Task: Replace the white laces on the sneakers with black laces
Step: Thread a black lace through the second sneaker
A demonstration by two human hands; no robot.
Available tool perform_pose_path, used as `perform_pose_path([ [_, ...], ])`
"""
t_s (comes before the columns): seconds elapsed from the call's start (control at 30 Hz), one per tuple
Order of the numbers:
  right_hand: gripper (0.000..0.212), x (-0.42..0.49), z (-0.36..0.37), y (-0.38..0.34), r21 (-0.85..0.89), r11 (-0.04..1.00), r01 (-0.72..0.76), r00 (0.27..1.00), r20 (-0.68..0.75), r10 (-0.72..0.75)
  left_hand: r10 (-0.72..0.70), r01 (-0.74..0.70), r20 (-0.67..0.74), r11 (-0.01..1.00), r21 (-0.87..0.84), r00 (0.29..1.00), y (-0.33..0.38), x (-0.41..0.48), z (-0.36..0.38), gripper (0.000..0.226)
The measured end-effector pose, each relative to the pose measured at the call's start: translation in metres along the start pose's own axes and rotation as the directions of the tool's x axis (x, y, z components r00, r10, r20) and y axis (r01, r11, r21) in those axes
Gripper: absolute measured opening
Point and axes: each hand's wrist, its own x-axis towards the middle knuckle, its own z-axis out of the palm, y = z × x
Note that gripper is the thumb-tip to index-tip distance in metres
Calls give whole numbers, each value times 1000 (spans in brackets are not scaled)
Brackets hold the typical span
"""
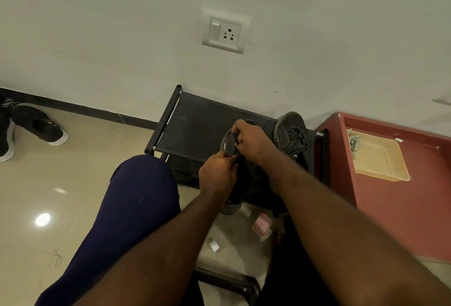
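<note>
While left hand (216,171) and right hand (252,140) pinch dark sneaker (227,145), beige tray (385,171) holding white laces (353,143)

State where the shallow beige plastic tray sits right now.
In the head view, the shallow beige plastic tray lies at the right, on the red-brown cabinet top, just right of the black fabric shoe rack.

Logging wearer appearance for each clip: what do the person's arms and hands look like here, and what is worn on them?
The left forearm and right forearm are bare to the frame edge: no sleeves show. The left hand and right hand wear no gloves, and no watch or bracelet shows at either wrist. Rings cannot be told.
</note>
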Motion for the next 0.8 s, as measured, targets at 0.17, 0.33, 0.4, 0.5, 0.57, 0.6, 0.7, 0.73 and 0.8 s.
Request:
perform_pose_path([
  [0.17,23,-1,-9,1,122,992,-34,998,61,26,-67,66,-6,996,-65,998,0,0,1,24],
  [0.33,20,3,2,-3,86,992,-91,995,39,88,-96,97,18,988,-119,995,1,3,-3,23],
  [0.4,21,2,4,-4,58,991,-120,991,70,116,-99,102,26,986,-133,995,1,3,-3,24],
  [0.5,29,0,-1,0,15,991,-131,984,128,128,-141,147,45,968,-205,989,1,6,1,23],
  [0.57,31,-11,0,4,100,983,-156,988,16,155,-176,189,73,937,-294,982,-1,10,0,26],
  [0.6,29,-20,-1,8,179,966,-187,975,-88,205,-191,211,90,913,-350,977,0,16,1,31],
  [0.7,14,-57,22,13,357,913,-196,905,-293,308,-177,231,165,886,-403,970,-4,24,-2,51],
  [0.73,12,-68,32,14,335,926,-174,907,-312,284,-148,209,177,894,-396,973,-5,26,-2,60],
  [0.8,17,-80,50,14,272,947,-169,923,-293,249,-99,158,190,930,-331,977,-6,29,0,66],
])
